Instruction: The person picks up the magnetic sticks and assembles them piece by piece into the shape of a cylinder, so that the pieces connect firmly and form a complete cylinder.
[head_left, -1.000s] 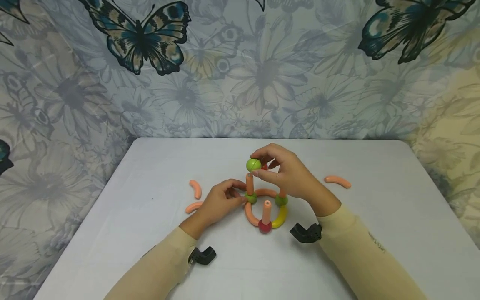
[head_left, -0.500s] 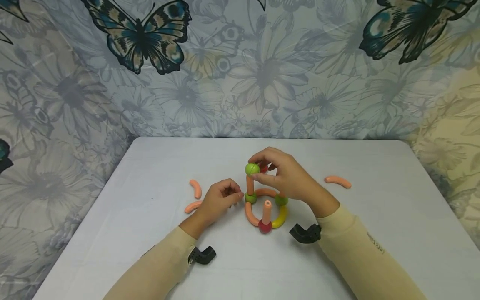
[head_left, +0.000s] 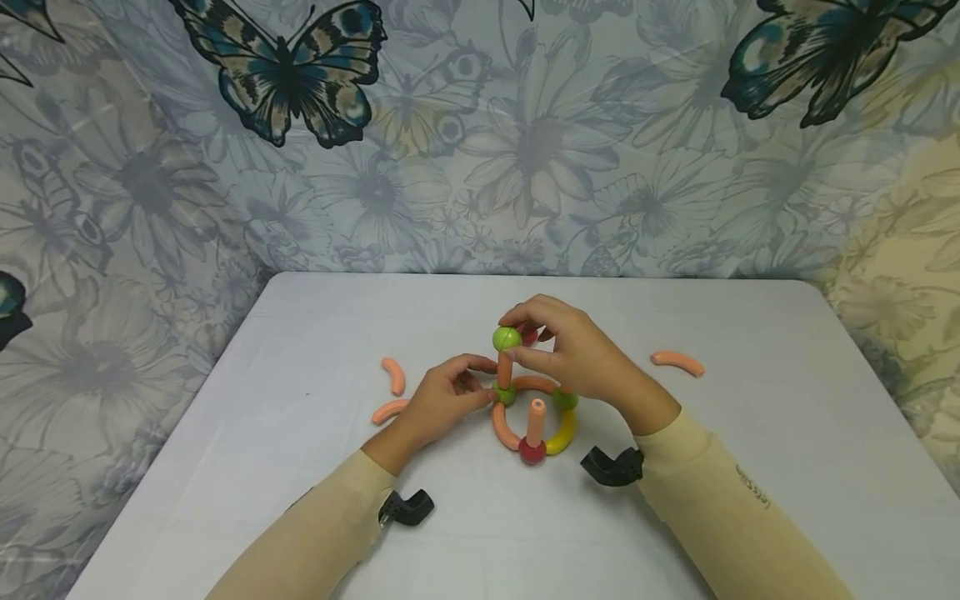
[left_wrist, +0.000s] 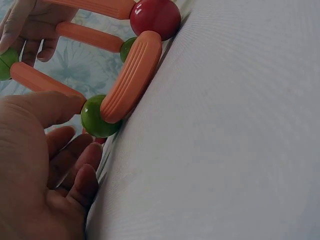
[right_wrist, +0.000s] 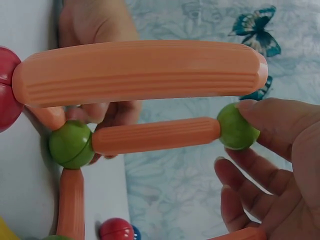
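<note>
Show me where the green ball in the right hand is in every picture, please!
Head: near the middle, the green ball is at the fingertips of the right hand.
Left wrist: at the left edge, above halfway, green ball partly cut off.
Right wrist: right of the middle, green ball by the thumb.
Shared landmark: the orange stick touching that ball.

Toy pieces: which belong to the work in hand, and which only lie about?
In the work: upper green ball; stick under it; base ring; front stick; right stick.
Apparently loose: far left curved piece; near left curved piece; right curved piece; red ball; blue piece.
</note>
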